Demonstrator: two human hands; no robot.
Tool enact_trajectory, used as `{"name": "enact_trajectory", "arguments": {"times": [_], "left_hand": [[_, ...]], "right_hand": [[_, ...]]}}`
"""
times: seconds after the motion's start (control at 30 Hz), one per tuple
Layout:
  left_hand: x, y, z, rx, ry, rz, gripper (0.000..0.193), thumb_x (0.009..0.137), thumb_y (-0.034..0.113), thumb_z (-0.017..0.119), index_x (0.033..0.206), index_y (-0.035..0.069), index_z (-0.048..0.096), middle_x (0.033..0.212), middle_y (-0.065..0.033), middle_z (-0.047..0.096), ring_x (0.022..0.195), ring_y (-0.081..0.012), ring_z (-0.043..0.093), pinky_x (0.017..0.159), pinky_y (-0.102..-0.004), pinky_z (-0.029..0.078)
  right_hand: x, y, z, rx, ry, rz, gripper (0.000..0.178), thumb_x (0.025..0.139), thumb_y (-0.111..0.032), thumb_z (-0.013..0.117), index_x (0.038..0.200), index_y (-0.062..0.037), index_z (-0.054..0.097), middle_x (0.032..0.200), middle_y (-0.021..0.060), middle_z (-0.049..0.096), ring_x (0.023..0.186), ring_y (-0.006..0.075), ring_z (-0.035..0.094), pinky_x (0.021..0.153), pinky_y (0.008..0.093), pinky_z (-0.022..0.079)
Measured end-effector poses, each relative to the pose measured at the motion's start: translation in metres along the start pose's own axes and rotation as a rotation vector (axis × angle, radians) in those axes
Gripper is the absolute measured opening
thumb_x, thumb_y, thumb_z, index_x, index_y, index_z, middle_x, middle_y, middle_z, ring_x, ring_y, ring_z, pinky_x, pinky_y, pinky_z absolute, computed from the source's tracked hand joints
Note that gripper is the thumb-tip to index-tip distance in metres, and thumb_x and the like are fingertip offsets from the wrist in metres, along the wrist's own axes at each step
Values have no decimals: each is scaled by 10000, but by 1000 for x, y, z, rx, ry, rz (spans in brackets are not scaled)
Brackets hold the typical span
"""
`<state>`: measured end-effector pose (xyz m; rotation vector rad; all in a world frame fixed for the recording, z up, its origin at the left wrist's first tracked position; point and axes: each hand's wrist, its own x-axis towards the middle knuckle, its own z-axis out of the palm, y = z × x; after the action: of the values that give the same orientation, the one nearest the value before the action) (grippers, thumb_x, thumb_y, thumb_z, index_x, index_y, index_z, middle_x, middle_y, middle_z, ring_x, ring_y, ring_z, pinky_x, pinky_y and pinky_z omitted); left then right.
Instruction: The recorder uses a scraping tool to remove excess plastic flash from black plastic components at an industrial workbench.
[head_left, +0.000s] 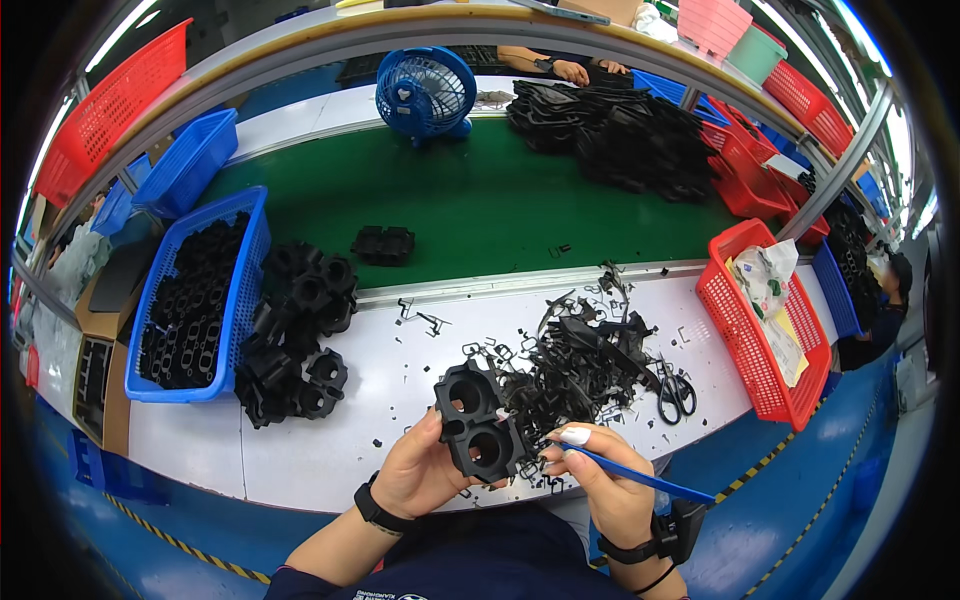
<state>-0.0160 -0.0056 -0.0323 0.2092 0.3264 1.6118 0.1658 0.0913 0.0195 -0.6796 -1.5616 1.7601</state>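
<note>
My left hand [418,467] grips a black plastic molded part [468,423] with two round openings, tilted up above the white bench. My right hand [602,480] is closed around a slim blue-handled tool [640,478], its front end close to the part's right side. The tool's tip is too small to make out. A white covering shows on one right fingertip. Just beyond both hands lies a heap of black plastic scraps [580,365]. Scissors [676,392] with black handles rest at the heap's right edge.
Similar black parts [290,340] are piled at left beside a blue basket [255,255] of black pieces. One part [383,245] lies on the green belt [320,190]. A blue fan [425,92], black pile [620,135] and co-worker's hands [572,72] are beyond. A red basket [735,335] stands right.
</note>
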Motion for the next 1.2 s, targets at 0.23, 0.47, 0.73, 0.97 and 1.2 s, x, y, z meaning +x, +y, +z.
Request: {"name": "enact_trajectory", "arguments": {"times": [0.23,0.47,0.73,0.97,1.2], "left_hand": [[-3,2,12,66,29,11,506,872,246,565,1318,100,375,1255,-173,475,1123,-303,522,896,-491,468],[-7,14,-2,750,-147,278,554,700,-96,680,1196,67,496,1276,-122,435,1161,-204,456,963,-357,390],[-8,11,1,829,-152,300,494,685,-153,572,1127,64,537,1211,-120,453,1175,-205,425,967,-331,365],[-6,10,0,1425,-86,702,440,611,-139,534,1008,46,571,1187,-127,460,1137,-217,444,948,-336,367],[-12,12,4,1123,-48,519,395,623,-127,480,973,33,566,1171,-123,458,1082,-198,451,914,-302,368]], "right_hand": [[-1,3,-1,-23,25,6,199,873,24,531,1050,103,577,1039,212,594,868,243,638,736,326,553],[-7,-5,5,-7,47,32,182,856,4,572,1012,92,602,1030,197,604,857,227,637,727,310,548],[-9,-6,9,-180,-88,-161,202,820,21,637,1022,29,633,1034,154,617,849,172,622,739,243,496],[-7,-11,18,-306,-75,-124,197,801,19,659,996,27,640,994,137,626,836,166,605,698,251,484],[-1,-9,16,-436,-180,-329,165,765,-7,679,928,-7,649,966,118,640,889,227,587,806,320,446]]}}
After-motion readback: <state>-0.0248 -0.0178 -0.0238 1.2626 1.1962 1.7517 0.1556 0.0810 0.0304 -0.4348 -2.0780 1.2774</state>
